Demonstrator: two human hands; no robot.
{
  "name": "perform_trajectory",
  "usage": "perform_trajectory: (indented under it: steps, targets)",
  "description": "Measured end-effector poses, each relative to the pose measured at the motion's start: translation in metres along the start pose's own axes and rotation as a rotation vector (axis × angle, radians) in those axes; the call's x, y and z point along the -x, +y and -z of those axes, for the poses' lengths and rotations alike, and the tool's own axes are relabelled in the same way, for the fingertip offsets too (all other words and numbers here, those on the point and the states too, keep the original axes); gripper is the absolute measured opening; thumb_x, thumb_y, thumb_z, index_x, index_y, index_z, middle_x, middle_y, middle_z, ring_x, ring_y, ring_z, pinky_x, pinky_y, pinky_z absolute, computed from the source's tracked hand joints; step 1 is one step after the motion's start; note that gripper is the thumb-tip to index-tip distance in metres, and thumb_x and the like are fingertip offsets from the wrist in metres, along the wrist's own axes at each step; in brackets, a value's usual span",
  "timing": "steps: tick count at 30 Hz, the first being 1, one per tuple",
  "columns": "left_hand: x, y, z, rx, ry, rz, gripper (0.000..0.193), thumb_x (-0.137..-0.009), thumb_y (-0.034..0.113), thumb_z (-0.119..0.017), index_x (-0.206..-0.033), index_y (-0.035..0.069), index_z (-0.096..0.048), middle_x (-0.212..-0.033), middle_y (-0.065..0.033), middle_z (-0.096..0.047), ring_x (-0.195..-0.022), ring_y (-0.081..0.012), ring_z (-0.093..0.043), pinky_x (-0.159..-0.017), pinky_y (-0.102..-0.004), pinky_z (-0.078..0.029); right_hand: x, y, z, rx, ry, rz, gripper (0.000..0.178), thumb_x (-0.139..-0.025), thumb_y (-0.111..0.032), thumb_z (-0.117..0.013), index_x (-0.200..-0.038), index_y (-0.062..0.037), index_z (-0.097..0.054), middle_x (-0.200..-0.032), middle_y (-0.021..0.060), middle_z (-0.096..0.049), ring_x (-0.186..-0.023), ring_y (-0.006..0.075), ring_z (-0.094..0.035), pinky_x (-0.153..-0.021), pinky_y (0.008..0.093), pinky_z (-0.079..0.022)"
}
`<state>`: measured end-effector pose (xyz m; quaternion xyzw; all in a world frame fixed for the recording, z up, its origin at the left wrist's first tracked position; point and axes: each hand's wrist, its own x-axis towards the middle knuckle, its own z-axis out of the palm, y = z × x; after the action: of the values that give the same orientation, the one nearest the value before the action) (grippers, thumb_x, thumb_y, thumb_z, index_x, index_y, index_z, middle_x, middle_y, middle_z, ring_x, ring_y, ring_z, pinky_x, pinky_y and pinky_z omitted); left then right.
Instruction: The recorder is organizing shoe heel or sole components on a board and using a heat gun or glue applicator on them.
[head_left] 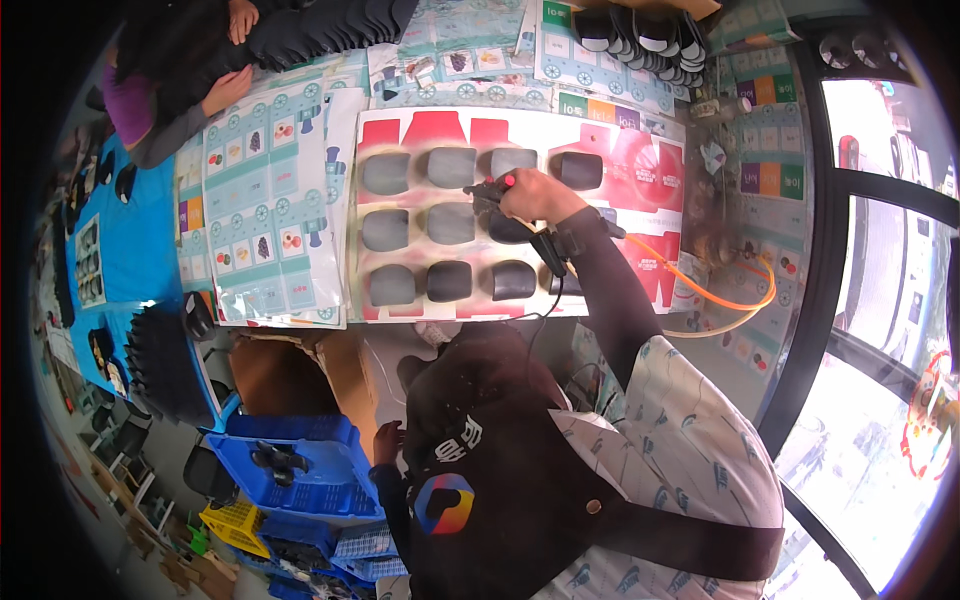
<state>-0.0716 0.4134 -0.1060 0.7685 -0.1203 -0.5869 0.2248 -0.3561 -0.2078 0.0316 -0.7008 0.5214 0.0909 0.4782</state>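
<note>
My right hand [542, 196] is closed around a spray gun [488, 192], its nozzle pointing left above the middle of the table. Below it, rounded, curved pads stand in rows on a white and red printed cardboard sheet [620, 122]. Pads in the left columns, such as one grey pad [451, 168], look pale and coated, while a dark pad [576, 171] on the right is still black. Yellowish overspray marks the sheet around them. My left hand [389, 441] hangs low beside my dark apron, away from the table; its fingers are too dark to make out.
An orange hose [715, 292] loops at the right, beside the glass door. Blue crates [290, 470] and an open cardboard box [275, 375] stand below the table at left. Another person's hands [228, 90] are at a row of black pieces [330, 32], far left.
</note>
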Motion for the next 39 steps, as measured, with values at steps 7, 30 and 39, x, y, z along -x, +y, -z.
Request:
perform_trajectory:
  steps: [7, 30, 39]
  targets:
    - [-0.014, -0.024, 0.016, -0.034, -0.066, -0.061, 0.034, -0.099, 0.033, -0.058, -0.115, 0.005, -0.068, -0.084, -0.0073, -0.071, -0.07, -0.0156, -0.065, -0.059, -0.0283, -0.048, 0.088, -0.006, -0.036, -0.252, 0.026, 0.28, 0.037, -0.074, -0.018, -0.075, -0.105, -0.001, -0.068, -0.088, 0.0198, -0.072, -0.08, 0.0312, -0.069, -0.076, 0.0419, -0.053]
    - [-0.003, -0.219, 0.075, -0.004, -0.149, -0.125, 0.015, -0.096, 0.027, -0.059, -0.097, 0.013, -0.064, -0.074, -0.0008, -0.059, -0.063, -0.0147, -0.059, -0.055, -0.0316, -0.048, 0.169, 0.01, -0.184, 0.1, 0.371, 0.451, 0.023, -0.087, -0.025, -0.069, -0.098, -0.0047, -0.068, -0.081, 0.023, -0.067, -0.082, 0.0447, -0.065, -0.072, 0.0492, -0.051]
    - [-0.011, -0.269, 0.058, 0.777, -0.138, 0.29, 0.014, -0.1, 0.026, -0.058, -0.09, 0.016, -0.063, -0.066, 0.0024, -0.049, -0.056, -0.0134, -0.049, -0.053, -0.0308, -0.044, 0.175, 0.013, -0.193, 0.089, 0.383, 0.404, 0.033, -0.081, -0.015, -0.065, -0.113, -0.0071, -0.071, -0.092, 0.0246, -0.069, -0.091, 0.0445, -0.067, -0.078, 0.0479, -0.053]
